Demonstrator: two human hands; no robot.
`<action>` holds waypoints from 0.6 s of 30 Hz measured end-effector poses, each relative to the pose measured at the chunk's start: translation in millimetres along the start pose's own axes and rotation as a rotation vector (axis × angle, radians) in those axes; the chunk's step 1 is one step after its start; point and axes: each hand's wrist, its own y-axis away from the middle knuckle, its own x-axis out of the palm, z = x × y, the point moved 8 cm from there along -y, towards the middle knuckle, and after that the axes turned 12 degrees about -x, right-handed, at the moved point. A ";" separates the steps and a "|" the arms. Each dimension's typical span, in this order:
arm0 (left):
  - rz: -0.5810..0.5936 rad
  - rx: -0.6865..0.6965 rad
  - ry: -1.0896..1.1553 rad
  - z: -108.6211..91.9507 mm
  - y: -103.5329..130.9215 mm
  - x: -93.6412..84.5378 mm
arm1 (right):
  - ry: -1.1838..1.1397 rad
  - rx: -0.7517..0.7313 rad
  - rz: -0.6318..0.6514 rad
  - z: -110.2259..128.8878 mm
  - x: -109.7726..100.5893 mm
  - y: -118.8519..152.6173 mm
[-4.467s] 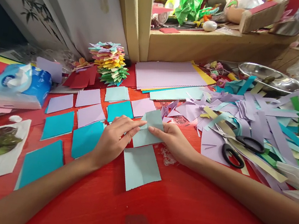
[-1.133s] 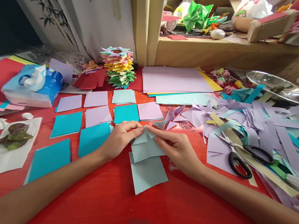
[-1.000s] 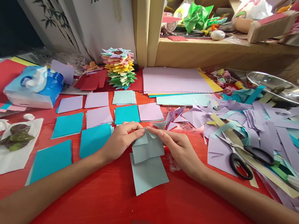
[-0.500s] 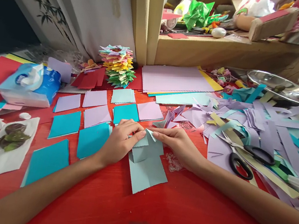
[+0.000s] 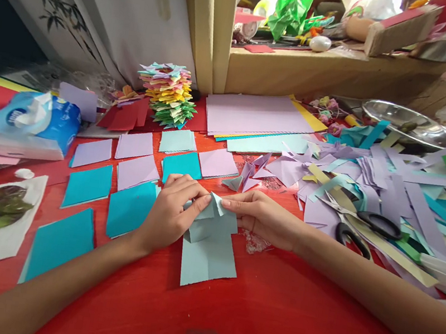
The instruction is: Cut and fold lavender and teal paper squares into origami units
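Between my two hands is a small folded piece of pale blue paper (image 5: pixel 217 204), with a pointed tip standing up. My left hand (image 5: pixel 178 208) pinches its left side between thumb and fingers. From the right, my right hand (image 5: pixel 254 210) grips the other edge, thumb on top. Below them, flat pale blue sheets (image 5: pixel 210 261) with crease lines lie overlapped on the red table (image 5: pixel 267 315). Just beyond my right fingers sit a small folded grey-blue piece (image 5: pixel 232 182) and folded purple pieces (image 5: pixel 250 172). My fingers partly hide the paper.
Stacks of teal squares (image 5: pixel 87 185) and lilac squares (image 5: pixel 135 170) stand to the left, near a tissue pack (image 5: pixel 31 122). A tower of folded paper (image 5: pixel 168 96) rises behind. On the right are black-handled scissors (image 5: pixel 358 222), paper strips (image 5: pixel 399 200) and a metal bowl (image 5: pixel 411 123).
The view has shifted slightly, so most things appear a little further left. Both hands keep their pinch on the folded paper, whose raised flap stands slightly differently.
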 end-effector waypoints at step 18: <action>0.003 -0.056 -0.013 2.1 -1.0 -1.0 | 0.171 -0.016 -0.163 0.9 -4.6 1.1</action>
